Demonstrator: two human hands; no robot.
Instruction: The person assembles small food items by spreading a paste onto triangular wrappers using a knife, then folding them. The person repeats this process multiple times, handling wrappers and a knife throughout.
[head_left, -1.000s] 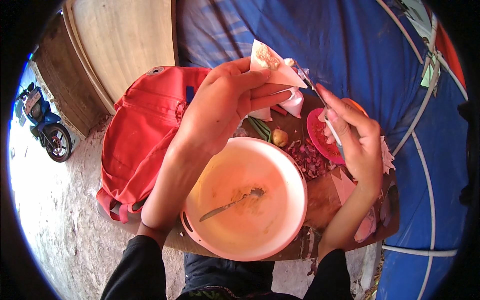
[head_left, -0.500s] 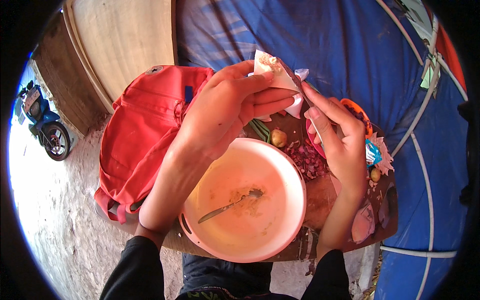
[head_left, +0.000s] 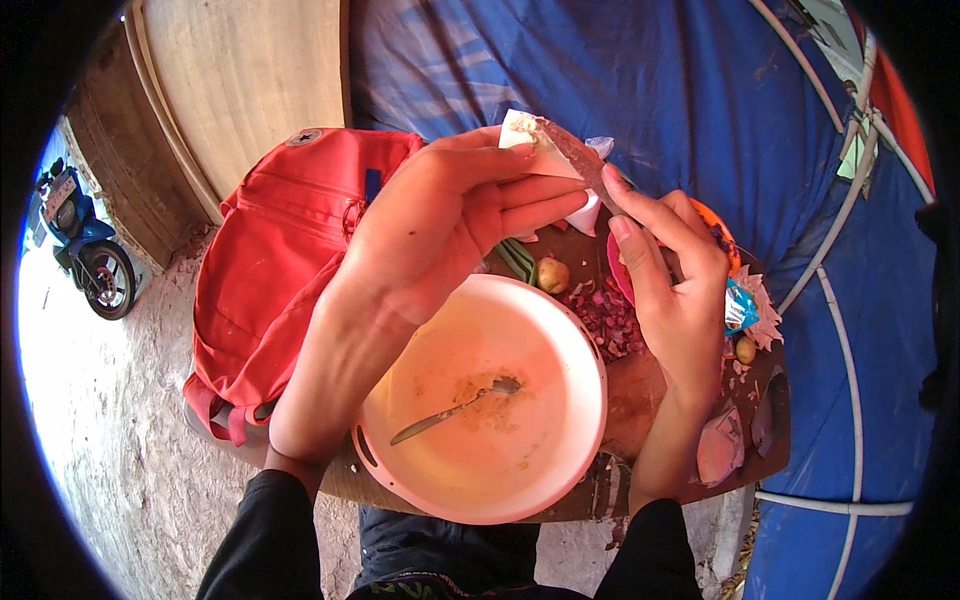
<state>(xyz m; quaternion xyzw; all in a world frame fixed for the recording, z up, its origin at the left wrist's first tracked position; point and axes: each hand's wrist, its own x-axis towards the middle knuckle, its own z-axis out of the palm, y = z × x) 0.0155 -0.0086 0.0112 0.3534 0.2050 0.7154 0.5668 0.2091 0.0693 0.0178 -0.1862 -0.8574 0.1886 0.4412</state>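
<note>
Right hand (head_left: 678, 292) holds 1 knife (head_left: 582, 163), long axis diagonal, tip up-left.

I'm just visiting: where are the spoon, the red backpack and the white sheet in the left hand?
Spoon (head_left: 455, 410): head view, on its handle.
Red backpack (head_left: 290, 240): head view, mid-panel.
White sheet (head_left: 552, 165): head view, bare lower face.

No lettering or number can be read clearly. Indistinct marks are seen on the pale plate (head_left: 60, 195) of the blue motorbike (head_left: 88, 235), between nine and ten o'clock; a round emblem (head_left: 304, 137) is borne by the red backpack (head_left: 275, 235) toward ten.
</note>
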